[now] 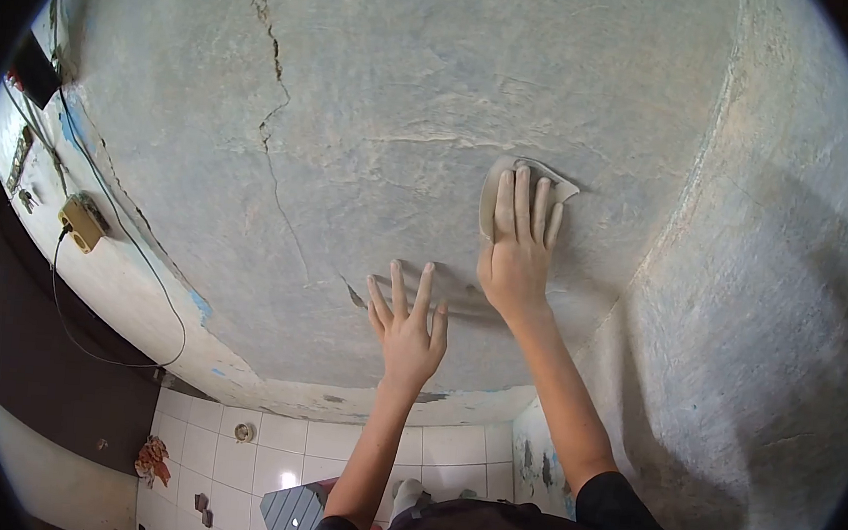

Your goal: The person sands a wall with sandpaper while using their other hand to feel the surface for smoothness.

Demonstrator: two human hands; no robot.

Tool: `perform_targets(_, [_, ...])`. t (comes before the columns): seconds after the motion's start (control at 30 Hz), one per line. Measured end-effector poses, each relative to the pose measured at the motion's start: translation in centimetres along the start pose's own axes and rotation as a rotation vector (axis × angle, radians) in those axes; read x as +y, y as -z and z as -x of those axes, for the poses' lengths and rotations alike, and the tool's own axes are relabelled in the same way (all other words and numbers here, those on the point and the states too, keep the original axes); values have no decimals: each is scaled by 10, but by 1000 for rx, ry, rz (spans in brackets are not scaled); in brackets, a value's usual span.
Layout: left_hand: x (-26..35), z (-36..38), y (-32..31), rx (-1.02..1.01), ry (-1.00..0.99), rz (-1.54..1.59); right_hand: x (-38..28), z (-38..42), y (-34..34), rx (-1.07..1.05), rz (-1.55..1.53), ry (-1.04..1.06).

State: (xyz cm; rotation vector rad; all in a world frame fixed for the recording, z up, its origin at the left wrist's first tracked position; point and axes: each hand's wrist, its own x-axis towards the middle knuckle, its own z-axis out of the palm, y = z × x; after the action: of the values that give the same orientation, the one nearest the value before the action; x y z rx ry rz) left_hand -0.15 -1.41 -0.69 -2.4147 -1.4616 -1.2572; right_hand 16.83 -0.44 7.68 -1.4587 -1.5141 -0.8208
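Observation:
My right hand [520,248] presses a pale, bent piece of sandpaper [490,202] against the grey wall [372,161]. Its fingers lie over the sheet, and a curled corner sticks out at the right; the face toward the wall is hidden. Lower and to the left, my left hand [409,329] has its fingers spread at the wall with nothing in it. Whitish dust coats the fingers of both hands. A long crack [277,59] runs down the wall left of my hands, and a small dark chipped spot [353,294] shows beside my left fingers.
A yellowish power socket [81,223] with a plugged-in cable hangs on the left wall. An inner corner meets another rough wall [738,320] at right. Below, a grey ridged stool top [291,516] stands over white tiles [234,464], near a crumpled orange cloth [154,460].

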Motion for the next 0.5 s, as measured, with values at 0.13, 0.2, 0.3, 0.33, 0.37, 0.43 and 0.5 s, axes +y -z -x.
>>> perform_targets(0.13, [-17,-9,12,-18,-3,-8,-3,34,-11,-85,-35,80])
perform_targets(0.2, [-28,-13,24,-34,1,-41,-6,46,-14,-113,-19,83])
perform_targets(0.3, [-45,-22,39,-26,-20,-20,-22,4,-3,-66,9,44])
perform_targets(0.33, [-53,-25,44,-31,-23,-24,-31,-4,-4,-35,13,17])
perform_targets(0.37, [-62,-29,49,-9,-36,-25,-41,-4,-9,-33,11,12])
perform_targets(0.43, [-85,-35,61,13,-53,-29,-64,-3,-21,15,-44,-26])
perform_targets(0.5, [-112,-39,72,51,-77,-44,-90,19,-42,-61,-15,-58])
